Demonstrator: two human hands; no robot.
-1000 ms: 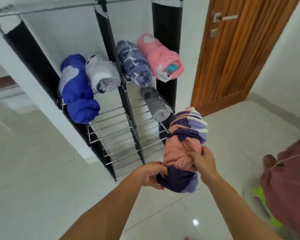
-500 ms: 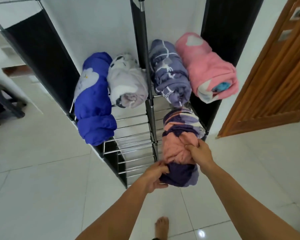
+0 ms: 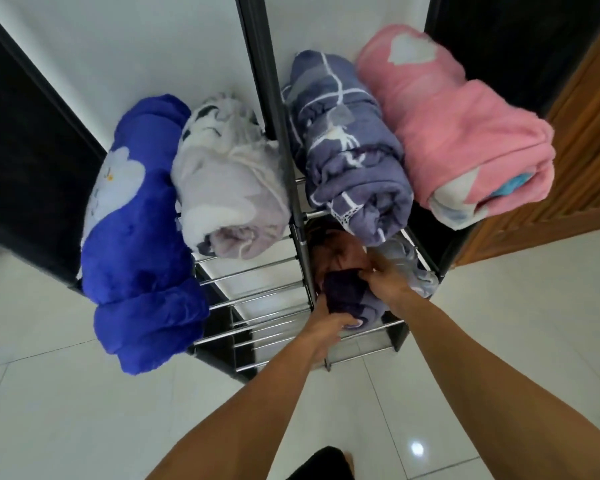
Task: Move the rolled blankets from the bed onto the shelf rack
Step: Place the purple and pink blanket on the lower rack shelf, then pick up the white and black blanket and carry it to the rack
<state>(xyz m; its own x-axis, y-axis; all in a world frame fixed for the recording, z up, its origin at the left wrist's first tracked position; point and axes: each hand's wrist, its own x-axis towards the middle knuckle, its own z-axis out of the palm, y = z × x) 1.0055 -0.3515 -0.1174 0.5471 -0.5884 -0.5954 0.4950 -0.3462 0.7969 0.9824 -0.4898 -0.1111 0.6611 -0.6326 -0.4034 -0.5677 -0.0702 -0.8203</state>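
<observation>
A pink and purple striped rolled blanket (image 3: 343, 289) lies partly inside the second tier of the shelf rack (image 3: 257, 292), right compartment, under the upper rolls. My left hand (image 3: 326, 320) grips its near purple end from below. My right hand (image 3: 387, 282) grips it from the right side. A grey rolled blanket (image 3: 409, 268) lies beside it on the same tier, touching it. On the top tier lie a blue roll (image 3: 136, 237), a white-grey roll (image 3: 229, 188), a slate checked roll (image 3: 350, 161) and a pink roll (image 3: 458, 133).
The rack has metal bar shelves, black fabric side panels (image 3: 32, 150) and a centre post (image 3: 274, 116). A wooden door (image 3: 582, 161) stands to the right. White tiled floor (image 3: 84, 410) lies below. My foot (image 3: 329, 465) shows at the bottom edge.
I have stepped closer to the rack. Both hands have pushed the striped roll forward from in front of the rack into the second tier beside the grey roll.
</observation>
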